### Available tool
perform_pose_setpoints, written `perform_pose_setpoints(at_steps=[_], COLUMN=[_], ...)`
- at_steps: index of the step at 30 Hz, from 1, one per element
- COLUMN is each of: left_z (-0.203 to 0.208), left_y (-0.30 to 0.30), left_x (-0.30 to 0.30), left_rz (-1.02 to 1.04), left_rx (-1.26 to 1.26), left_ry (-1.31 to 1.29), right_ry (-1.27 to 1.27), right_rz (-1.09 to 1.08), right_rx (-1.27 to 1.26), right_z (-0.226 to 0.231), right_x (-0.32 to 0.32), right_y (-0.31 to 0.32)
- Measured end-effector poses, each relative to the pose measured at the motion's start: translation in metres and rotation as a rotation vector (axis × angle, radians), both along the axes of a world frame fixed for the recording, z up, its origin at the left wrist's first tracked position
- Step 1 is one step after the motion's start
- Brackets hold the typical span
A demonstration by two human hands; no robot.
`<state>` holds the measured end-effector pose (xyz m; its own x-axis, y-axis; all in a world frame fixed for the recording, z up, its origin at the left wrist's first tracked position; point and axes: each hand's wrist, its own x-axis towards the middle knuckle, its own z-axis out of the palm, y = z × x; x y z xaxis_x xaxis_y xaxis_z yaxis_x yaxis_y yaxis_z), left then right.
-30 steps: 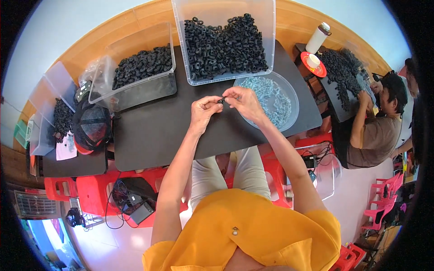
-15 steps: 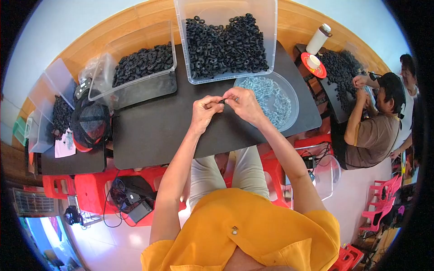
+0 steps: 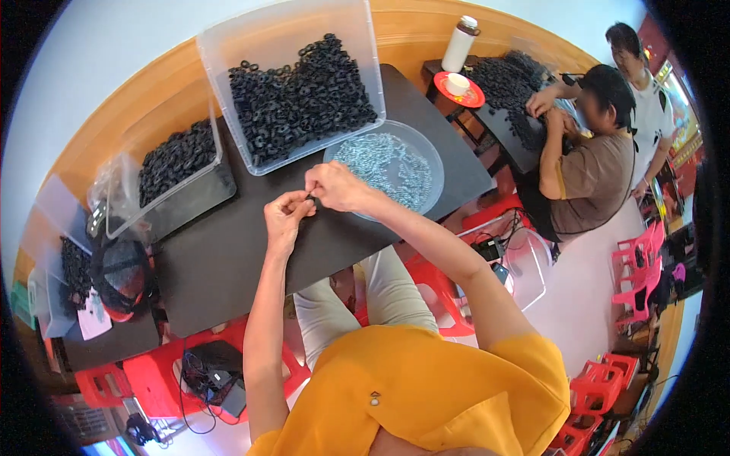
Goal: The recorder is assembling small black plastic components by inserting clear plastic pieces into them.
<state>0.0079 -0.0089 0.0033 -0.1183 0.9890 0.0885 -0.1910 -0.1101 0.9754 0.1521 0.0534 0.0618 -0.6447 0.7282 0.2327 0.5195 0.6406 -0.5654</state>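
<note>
Over the dark table (image 3: 220,262) my two hands meet, fingertips together. My left hand (image 3: 284,219) is closed in a pinch on a small black plastic part (image 3: 312,201), mostly hidden by fingers. My right hand (image 3: 338,187) pinches at the same spot from the right; whether it holds a separate tiny piece cannot be made out. Just beyond stands a large clear bin (image 3: 262,168) heaped with black ring-shaped parts (image 3: 296,102). A round clear tray (image 3: 436,171) of small shiny metal pieces (image 3: 380,163) lies beside my right hand.
Another clear bin (image 3: 194,220) of black parts stands at the left, near a dark cap (image 3: 122,266). At the right, a person in a brown shirt (image 3: 597,182) works at a table of black parts, another person behind. A white bottle (image 3: 460,45) and red plate (image 3: 473,97) stand nearby.
The view has turned rightward, so the bins and tray sit farther left in the picture. My hands stay pinched together around the small black part.
</note>
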Motion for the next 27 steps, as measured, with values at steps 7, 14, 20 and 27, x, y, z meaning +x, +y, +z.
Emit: perform_pose_setpoints(at_steps=[7,14,20,27], left_z=[-0.001,-0.008,-0.003,-0.003], left_y=[0.004,0.003,0.000,0.001], left_x=[0.006,0.002,0.003,0.000], left_rz=[0.064,0.191,0.214,0.240], left_rx=[0.039,0.117,0.095,0.029], left_ry=[0.110,0.240,0.235,0.168], right_ry=[-0.073,-0.057,-0.032,0.004], right_rz=[-0.070,-0.040,-0.080,-0.094], right_rx=[0.101,0.328,0.375,0.325], right_z=[0.006,-0.013,-0.012,-0.012], right_x=[-0.007,-0.022,-0.024,-0.021], right_y=[-0.011,-0.015,-0.028,-0.038])
